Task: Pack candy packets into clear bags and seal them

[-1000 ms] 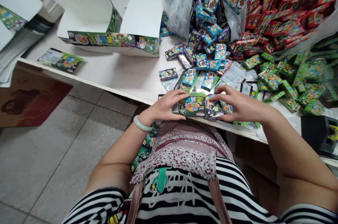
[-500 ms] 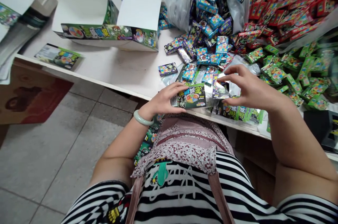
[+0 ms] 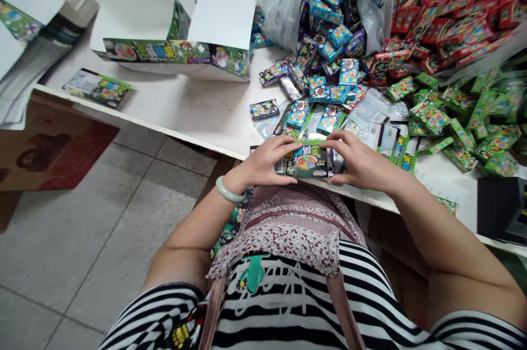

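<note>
My left hand (image 3: 274, 162) grips the left side of a flat black and green printed packet (image 3: 307, 160), thumb below and fingers along the top. At the packet's right end my right hand (image 3: 354, 162) is closed on a small purple box (image 3: 331, 162), mostly hidden by the fingers and packet. Whether the box is partly inside the packet I cannot tell. Just beyond the hands, two small blue boxes (image 3: 298, 114) lie on more flat packets (image 3: 284, 120). A dark purple box (image 3: 264, 109) rests to their left.
Blue and purple boxes spill from a clear plastic bag (image 3: 284, 4). Heaps of red boxes (image 3: 453, 20) and green boxes (image 3: 465, 114) lie right. A folded display carton (image 3: 164, 52), a single packet (image 3: 97, 87) and stacked cardboard (image 3: 41, 53) are left. The table edge (image 3: 185, 138) runs before me.
My right hand has moved left and down, bringing the small purple box against the packet's right end. My left hand and the packet have shifted slightly right and down.
</note>
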A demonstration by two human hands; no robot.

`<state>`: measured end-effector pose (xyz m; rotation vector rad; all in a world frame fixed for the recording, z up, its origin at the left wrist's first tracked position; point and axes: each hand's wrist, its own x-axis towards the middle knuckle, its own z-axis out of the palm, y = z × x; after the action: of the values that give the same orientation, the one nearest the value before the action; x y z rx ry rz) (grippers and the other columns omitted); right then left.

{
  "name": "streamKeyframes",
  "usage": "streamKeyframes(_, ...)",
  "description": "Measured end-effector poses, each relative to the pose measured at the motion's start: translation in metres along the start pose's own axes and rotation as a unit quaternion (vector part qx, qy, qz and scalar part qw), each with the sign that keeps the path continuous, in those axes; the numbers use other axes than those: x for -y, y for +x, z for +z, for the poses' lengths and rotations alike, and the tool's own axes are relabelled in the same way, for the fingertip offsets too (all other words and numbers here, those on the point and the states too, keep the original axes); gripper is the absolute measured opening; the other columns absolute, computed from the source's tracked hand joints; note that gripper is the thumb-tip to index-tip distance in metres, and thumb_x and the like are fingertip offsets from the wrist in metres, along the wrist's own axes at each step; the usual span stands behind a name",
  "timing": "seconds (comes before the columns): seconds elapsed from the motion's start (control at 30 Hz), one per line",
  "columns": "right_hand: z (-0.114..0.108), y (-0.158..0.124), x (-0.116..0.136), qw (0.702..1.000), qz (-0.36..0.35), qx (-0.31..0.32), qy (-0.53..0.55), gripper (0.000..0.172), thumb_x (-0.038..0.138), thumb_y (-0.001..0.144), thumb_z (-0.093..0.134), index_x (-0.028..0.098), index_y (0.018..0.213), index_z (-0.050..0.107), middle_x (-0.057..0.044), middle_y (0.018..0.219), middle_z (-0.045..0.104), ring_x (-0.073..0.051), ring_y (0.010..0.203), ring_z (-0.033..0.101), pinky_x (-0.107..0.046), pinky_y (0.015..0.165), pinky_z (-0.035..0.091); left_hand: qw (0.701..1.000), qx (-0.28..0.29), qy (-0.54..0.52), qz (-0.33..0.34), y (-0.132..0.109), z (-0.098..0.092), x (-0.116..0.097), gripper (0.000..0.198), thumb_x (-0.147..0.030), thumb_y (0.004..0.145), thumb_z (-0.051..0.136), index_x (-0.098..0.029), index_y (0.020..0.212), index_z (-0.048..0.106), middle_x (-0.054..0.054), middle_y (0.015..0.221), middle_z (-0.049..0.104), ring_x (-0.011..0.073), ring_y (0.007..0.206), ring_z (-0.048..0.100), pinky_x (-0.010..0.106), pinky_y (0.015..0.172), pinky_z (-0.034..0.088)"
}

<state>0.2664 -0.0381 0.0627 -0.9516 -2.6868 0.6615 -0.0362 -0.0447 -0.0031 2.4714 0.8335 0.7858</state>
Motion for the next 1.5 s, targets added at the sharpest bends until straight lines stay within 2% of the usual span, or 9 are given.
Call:
streamKeyframes(0.13,0.014,0.003,0.005,0.995,0.047,-0.090,-0.002,0.065,0.046,0.084,0.074,0.025,0.139,0.046,-0.017,0.141,0.052,-0.037,0.137,0.044,-0.060,0.111,0.040,0.999,-0.035,-0.003,-0.039,-0.007,-0.002,0.001,0.086,-0.056,0.076,0.079,-0.023,0.148,0.045,0.017,0.135,0.055,0.0327,0.125,0.057,0.055,0.105,0.050)
streamKeyframes(0.33,0.029,0.009,0.014,0.995,0.044,-0.084,0.028,0.037,0.037,0.098,0.053,0.030,0.134,0.054,-0.009,0.131,0.066,-0.033,0.146,0.039,-0.068,0.118,0.024,0.998,-0.034,0.017,-0.044,-0.011,-0.002,0.005,0.087,-0.058,0.077,0.077,-0.026,0.149,0.042,0.017,0.136,0.054,0.0324,0.127,0.055,0.054,0.105,0.051)
streamKeyframes(0.57,0.005,0.053,-0.052,0.953,0.196,-0.233,-0.006,0.023,0.034,0.096,0.053,0.024,0.105,0.072,-0.008,0.105,0.075,-0.029,0.101,0.068,-0.051,0.095,0.049,0.997,-0.049,0.033,-0.044,-0.024,-0.016,0.006,0.087,-0.056,0.076,0.079,-0.027,0.150,0.042,0.016,0.133,0.055,0.0310,0.121,0.058,0.052,0.101,0.053)
streamKeyframes(0.8,-0.020,0.157,-0.097,0.955,0.232,-0.060,-0.175,0.060,0.044,0.077,0.079,0.018,0.129,0.066,-0.019,0.124,0.069,-0.045,0.124,0.054,-0.064,0.103,0.036,0.997,-0.056,0.035,-0.042,-0.026,-0.013,0.004,0.088,-0.058,0.077,0.077,-0.026,0.150,0.041,0.017,0.134,0.054,0.0326,0.121,0.058,0.054,0.100,0.054)
streamKeyframes(0.93,-0.020,0.179,-0.113,0.954,0.242,-0.003,-0.176,0.084,0.045,0.056,0.093,0.017,0.130,0.064,-0.021,0.124,0.068,-0.047,0.123,0.052,-0.066,0.104,0.034,0.996,-0.062,0.049,-0.049,-0.030,-0.014,0.007,0.087,-0.059,0.078,0.076,-0.026,0.150,0.040,0.017,0.133,0.054,0.0324,0.121,0.058,0.053,0.099,0.055)
streamKeyframes(1.1,-0.017,0.171,-0.119,0.963,0.239,-0.124,-0.030,0.040,0.032,0.070,0.081,0.017,0.106,0.072,-0.010,0.101,0.073,-0.030,0.096,0.065,-0.049,0.091,0.049,0.995,-0.069,0.047,-0.053,-0.032,-0.017,0.012,0.089,-0.059,0.077,0.077,-0.026,0.151,0.039,0.017,0.133,0.054,0.0334,0.120,0.059,0.054,0.099,0.055)
streamKeyframes(1.27,-0.027,0.138,-0.096,0.936,0.227,-0.219,0.156,0.024,0.025,0.076,0.069,0.016,0.097,0.071,-0.004,0.087,0.069,-0.020,0.078,0.064,-0.035,0.073,0.052,0.994,-0.079,0.053,-0.058,-0.033,-0.021,0.013,0.089,-0.059,0.077,0.077,-0.026,0.151,0.039,0.017,0.133,0.055,0.0331,0.121,0.059,0.053,0.101,0.054)
streamKeyframes(1.4,-0.036,0.092,-0.071,0.937,0.254,-0.238,-0.005,0.015,0.025,0.079,0.064,0.017,0.089,0.071,-0.010,0.100,0.067,-0.023,0.080,0.065,-0.040,0.076,0.052,0.993,-0.083,0.054,-0.065,-0.035,-0.024,0.012,0.087,-0.058,0.077,0.077,-0.027,0.150,0.041,0.015,0.132,0.056,0.0319,0.120,0.060,0.050,0.101,0.054)
streamKeyframes(1.5,-0.035,0.065,-0.061,0.923,0.312,-0.157,-0.165,0.011,0.022,0.077,0.068,0.015,0.085,0.070,-0.017,0.104,0.067,-0.031,0.087,0.066,-0.048,0.081,0.051,0.994,-0.074,0.059,-0.059,-0.030,-0.023,0.010,0.086,-0.057,0.078,0.077,-0.027,0.150,0.042,0.015,0.131,0.056,0.0314,0.119,0.060,0.050,0.100,0.055)
